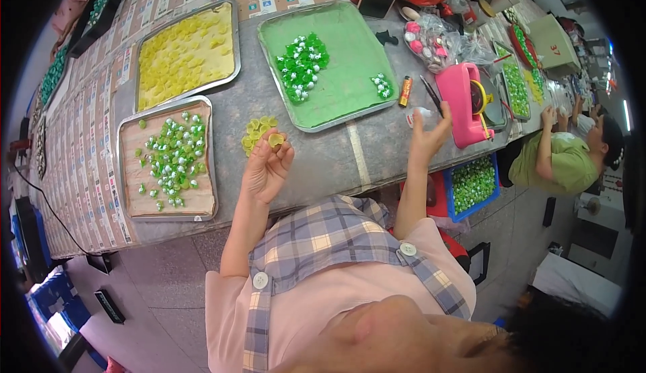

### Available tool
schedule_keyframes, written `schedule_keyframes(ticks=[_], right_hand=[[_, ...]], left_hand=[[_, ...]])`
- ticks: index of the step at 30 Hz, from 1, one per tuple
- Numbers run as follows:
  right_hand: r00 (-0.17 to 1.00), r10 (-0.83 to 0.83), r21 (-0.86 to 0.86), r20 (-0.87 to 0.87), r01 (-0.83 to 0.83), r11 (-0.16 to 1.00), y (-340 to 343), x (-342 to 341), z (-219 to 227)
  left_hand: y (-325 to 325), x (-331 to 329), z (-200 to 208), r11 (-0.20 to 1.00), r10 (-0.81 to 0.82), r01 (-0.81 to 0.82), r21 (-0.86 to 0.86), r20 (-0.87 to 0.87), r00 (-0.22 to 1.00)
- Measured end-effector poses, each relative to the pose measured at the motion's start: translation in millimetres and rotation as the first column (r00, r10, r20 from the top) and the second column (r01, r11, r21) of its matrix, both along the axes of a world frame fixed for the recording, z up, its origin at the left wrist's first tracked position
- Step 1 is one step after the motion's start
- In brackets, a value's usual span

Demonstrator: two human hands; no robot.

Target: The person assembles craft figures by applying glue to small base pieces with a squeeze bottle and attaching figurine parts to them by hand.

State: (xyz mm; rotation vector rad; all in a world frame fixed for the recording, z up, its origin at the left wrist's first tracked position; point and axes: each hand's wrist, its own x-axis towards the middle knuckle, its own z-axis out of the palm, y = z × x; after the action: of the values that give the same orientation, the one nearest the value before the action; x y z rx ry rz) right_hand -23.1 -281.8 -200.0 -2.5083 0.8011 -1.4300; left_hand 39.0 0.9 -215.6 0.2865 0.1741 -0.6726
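In the head view, the left hand (268,171) pinches a small yellow cup (276,140) between thumb and fingers, raised over the near part of the grey table (323,161), in front of a loose heap of similar yellow pieces (256,130). The right hand (431,137) is spread wide, thumb well apart from the fingers, with nothing visible in its grasp; it is right by a small whitish bottle (424,112), and whether they touch I cannot tell. Black pen-like tools (431,92) lie just beyond.

The yellow cup looks very light and thin-walled, probably plastic with a little give. It would likely dent or spring away under a hard squeeze, and a smooth surface could make it slip. The rim seems the best place to take hold — a gentle pinch from opposite sides, keeping the hollow unblocked.

Its hollow appears to face upward, roughly toward the camera, with the rounded back down among the fingers; the exact tilt is too small to read. It is about as wide one way as the other — no clear long axis shows, so its direction is best told by the hollow.
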Motion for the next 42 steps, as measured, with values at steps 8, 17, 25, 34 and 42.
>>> schedule_keyframes(ticks=[8,17,25,34,42], right_hand=[[0.638,0.768,0.446,-0.057,-0.672,0.591,56,88,0],[0.618,0.747,0.652,-0.243,-0.466,0.598,68,137,-38],[0.547,0.833,0.736,0.083,-0.598,0.318,65,111,-8],[0.329,0.935,0.484,0.13,-0.844,0.229,116,45,48],[0.308,0.951,0.21,0.009,-0.931,0.3,126,37,42]], left_hand=[[-1,-3,1,0.999,-0.016,0.017,-0.036,0.019,1.0],[10,-5,1,0.998,0.057,-0.057,-0.013,-0.013,0.998],[0,-2,8,1.0,-0.015,0.014,0.015,0.024,1.0],[-10,-1,14,0.988,-0.077,0.062,0.145,0.105,0.992],[-11,-6,23,0.976,-0.051,0.01,0.216,0.183,0.982]])
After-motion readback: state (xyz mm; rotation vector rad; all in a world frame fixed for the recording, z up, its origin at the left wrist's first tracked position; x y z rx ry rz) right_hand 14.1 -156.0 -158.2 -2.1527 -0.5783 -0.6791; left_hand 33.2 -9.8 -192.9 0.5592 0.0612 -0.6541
